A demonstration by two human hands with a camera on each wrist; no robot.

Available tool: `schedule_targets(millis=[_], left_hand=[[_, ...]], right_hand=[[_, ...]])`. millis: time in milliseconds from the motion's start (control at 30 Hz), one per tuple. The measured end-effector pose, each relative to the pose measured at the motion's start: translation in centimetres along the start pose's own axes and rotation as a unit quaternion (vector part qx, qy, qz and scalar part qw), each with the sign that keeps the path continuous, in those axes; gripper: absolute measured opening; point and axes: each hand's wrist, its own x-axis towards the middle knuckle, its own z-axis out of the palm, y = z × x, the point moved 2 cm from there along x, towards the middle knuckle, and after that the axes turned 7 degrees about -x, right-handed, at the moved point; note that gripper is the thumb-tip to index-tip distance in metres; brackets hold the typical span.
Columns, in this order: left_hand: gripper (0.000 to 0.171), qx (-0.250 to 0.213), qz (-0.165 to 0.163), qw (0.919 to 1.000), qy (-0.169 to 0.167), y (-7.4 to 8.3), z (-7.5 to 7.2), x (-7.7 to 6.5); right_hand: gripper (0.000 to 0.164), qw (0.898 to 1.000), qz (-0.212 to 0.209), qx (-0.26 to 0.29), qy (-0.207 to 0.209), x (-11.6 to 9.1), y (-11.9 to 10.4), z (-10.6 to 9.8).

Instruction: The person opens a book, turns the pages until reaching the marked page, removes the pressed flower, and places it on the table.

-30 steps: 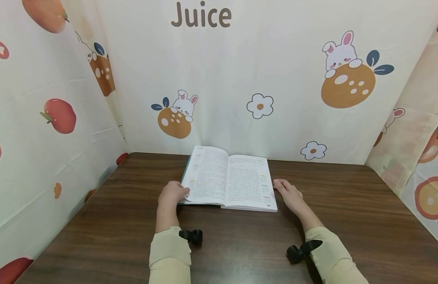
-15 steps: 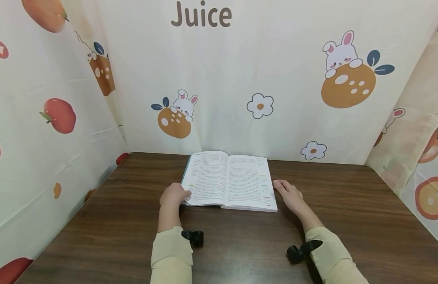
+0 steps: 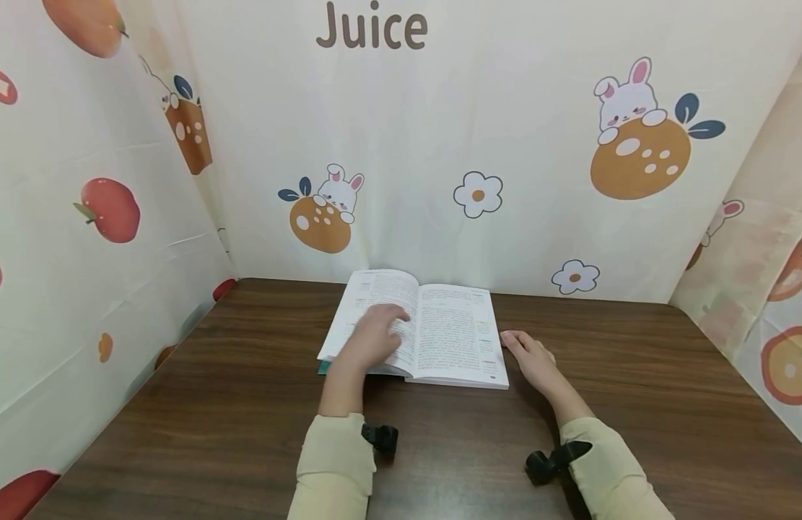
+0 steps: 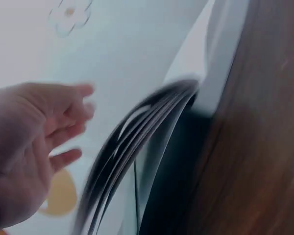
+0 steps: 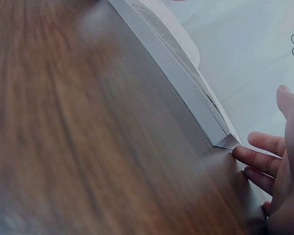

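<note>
An open book with printed pages lies on the dark wood table. My left hand is over its left page, fingers pointing toward the spine. In the left wrist view that left hand hovers above the fanned pages with loosely bent fingers and nothing between them. My right hand rests beside the book's right edge. Seen from the right wrist, relaxed fingers of this hand lie at the corner of the page block. Part of the left page is hidden by the left hand.
Behind the book rises a white curtain printed with rabbits, fruit and flowers, and more printed cloth hangs at the sides. The table extends to both sides and in front. A black wrist camera is strapped over the left sleeve.
My left hand has let go of the page edge at the left and moved right and up over the left page. The left pages spread farther left, showing a teal cover corner. The right hand stays put.
</note>
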Motion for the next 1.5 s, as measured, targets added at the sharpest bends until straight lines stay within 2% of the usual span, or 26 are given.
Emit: schedule_targets(millis=[67,133,200,333,467,667,800,1067,1167,1233,1367,1500], left_hand=[[0.039,0.002,0.01,0.999,-0.044,0.7,0.9,0.2],[0.039,0.008,-0.009,0.9972,-0.074,0.8,1.7,0.1],[0.041,0.022,-0.028,0.9952,-0.091,0.6,2.4,0.0],[0.046,0.026,-0.058,0.9928,-0.102,0.2,3.2,-0.2],[0.052,0.036,-0.076,0.9914,-0.101,0.4,3.7,0.1],[0.041,0.064,-0.09,0.9893,-0.095,0.7,3.9,0.2],[0.04,0.075,-0.095,0.9881,-0.095,0.9,3.9,0.2],[0.054,0.064,-0.104,0.9884,-0.09,1.3,3.7,0.4],[0.055,0.075,-0.108,0.9879,-0.082,1.2,3.7,0.5],[0.056,0.09,-0.112,0.9857,-0.087,1.1,3.7,0.6],[0.045,0.109,-0.123,0.9819,-0.094,0.9,4.0,0.9],[0.037,0.119,-0.135,0.9805,-0.078,1.0,4.3,0.8]], right_hand=[[0.07,1.0,0.002,0.002,0.001,0.0,0.0,0.0],[0.071,1.0,0.002,0.003,0.0,0.0,0.0,0.1],[0.072,1.0,0.0,0.004,0.0,0.0,0.1,0.1],[0.075,1.0,-0.003,0.006,0.001,0.0,0.1,0.1],[0.075,1.0,-0.002,0.006,0.002,0.0,0.2,0.0],[0.073,1.0,0.0,0.006,0.001,-0.1,0.0,0.0],[0.074,1.0,-0.001,0.009,0.001,-0.1,0.1,0.0],[0.072,1.0,-0.005,0.011,0.001,0.0,0.2,0.0],[0.072,1.0,-0.006,0.011,0.002,0.1,0.1,-0.2],[0.071,1.0,-0.007,0.01,0.002,0.2,0.1,-0.3],[0.07,1.0,-0.002,0.01,0.0,0.2,0.2,-0.4],[0.073,1.0,0.001,0.011,-0.003,0.1,0.2,-0.3]])
